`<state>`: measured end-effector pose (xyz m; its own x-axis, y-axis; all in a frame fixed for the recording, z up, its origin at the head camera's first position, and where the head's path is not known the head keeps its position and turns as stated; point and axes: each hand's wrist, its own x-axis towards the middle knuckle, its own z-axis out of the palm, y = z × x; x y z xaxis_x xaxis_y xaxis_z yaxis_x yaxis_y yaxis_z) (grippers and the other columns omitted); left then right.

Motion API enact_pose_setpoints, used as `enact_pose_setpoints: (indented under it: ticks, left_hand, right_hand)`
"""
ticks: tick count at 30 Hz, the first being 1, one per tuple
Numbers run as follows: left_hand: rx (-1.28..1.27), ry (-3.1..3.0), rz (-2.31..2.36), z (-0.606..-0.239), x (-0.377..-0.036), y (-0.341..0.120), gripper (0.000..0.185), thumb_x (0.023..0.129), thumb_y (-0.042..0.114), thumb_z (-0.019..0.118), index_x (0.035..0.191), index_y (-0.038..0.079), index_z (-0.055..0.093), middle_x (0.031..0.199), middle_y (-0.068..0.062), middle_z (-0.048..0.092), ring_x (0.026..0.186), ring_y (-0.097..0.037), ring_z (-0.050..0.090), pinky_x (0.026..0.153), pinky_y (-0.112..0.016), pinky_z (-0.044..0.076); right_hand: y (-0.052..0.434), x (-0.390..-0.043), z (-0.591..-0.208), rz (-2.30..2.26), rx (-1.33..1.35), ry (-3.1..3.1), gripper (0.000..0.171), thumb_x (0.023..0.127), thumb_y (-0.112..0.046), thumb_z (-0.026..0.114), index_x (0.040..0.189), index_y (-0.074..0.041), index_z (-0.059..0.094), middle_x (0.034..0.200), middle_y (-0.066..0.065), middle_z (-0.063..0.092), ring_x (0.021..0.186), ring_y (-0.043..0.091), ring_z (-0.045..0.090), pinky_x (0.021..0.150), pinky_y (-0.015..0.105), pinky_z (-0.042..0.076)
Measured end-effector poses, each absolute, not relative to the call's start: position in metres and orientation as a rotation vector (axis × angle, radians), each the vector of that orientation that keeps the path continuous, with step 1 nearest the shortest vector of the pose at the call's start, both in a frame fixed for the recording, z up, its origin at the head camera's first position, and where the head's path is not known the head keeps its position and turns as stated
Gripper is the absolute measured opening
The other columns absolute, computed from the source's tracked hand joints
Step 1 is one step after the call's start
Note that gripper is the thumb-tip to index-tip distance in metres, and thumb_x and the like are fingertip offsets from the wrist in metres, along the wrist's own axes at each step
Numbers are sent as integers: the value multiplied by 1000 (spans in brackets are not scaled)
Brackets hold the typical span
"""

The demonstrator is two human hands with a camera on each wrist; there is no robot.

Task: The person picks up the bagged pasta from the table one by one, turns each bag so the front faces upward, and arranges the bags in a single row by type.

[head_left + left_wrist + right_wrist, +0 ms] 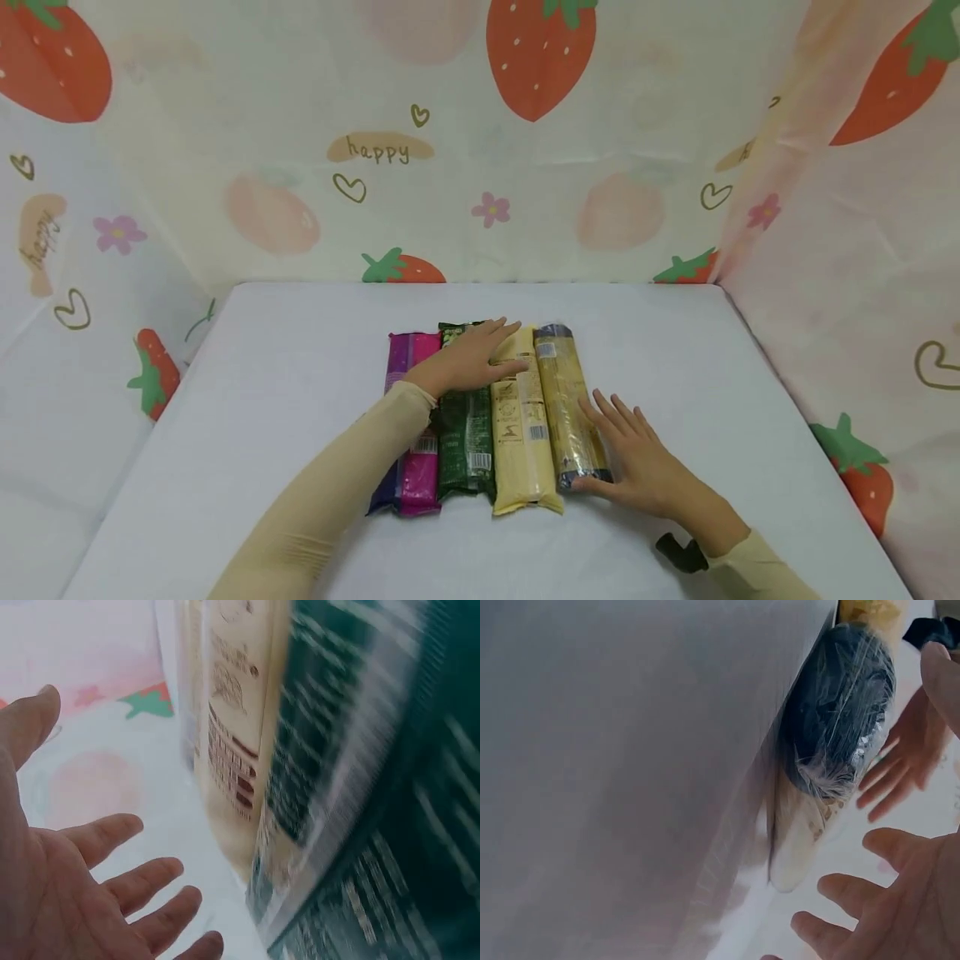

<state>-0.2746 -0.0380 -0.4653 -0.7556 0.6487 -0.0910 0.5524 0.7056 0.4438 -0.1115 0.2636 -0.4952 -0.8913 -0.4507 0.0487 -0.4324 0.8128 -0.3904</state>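
Note:
Four long packets lie side by side: a purple-and-pink packet [422,483], a dark green packet [467,442], a cream packet [517,475] and a golden see-through packet [566,392] with dark blue ends. Above the green and cream packets, my left hand [471,357] stretches with fingers spread, holding nothing. The left wrist view shows its palm [67,900] apart from the green packet [337,750]. Beside the golden packet's right edge, my right hand [641,462] has its fingers loosely extended, thumb by the near end. The blue end [840,712] looms large in the right wrist view.
The packets rest on a white-covered table [300,333]. A strawberry-print cloth [465,167] rises behind the table and along both sides. Around my right wrist is a dark strap [681,553].

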Motion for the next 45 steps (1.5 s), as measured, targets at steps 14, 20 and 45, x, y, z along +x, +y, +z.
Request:
enact_pose_setpoints:
  ticks: [14,20,45]
  left_hand:
    - [1014,2622,545,-475,-293,4,86,110,62,50,173,12,22,177,-19,20,164,-38,18,133,-55,15]
    - [989,2616,534,-472,-293,15,84,110,60,51,173,14,21,178,-16,19,164,-37,18,132,-54,18]
    - [804,2642,319,-487,-321,43,78,110,62,49,171,15,31,173,-13,29,158,-38,29,128,-54,28]
  right_hand:
    - [263,-114,-498,-657,-750,2936,124,80,-68,87,171,-10,27,175,24,22,156,52,29,114,73,40]
    - [259,-113,-500,-658,-713,2900,132,76,-70,89,170,-4,25,176,23,20,154,49,36,113,65,46]
    - [249,-117,-491,-689,-599,2791,132,74,-39,101,169,5,19,173,32,17,149,54,38,114,61,46]
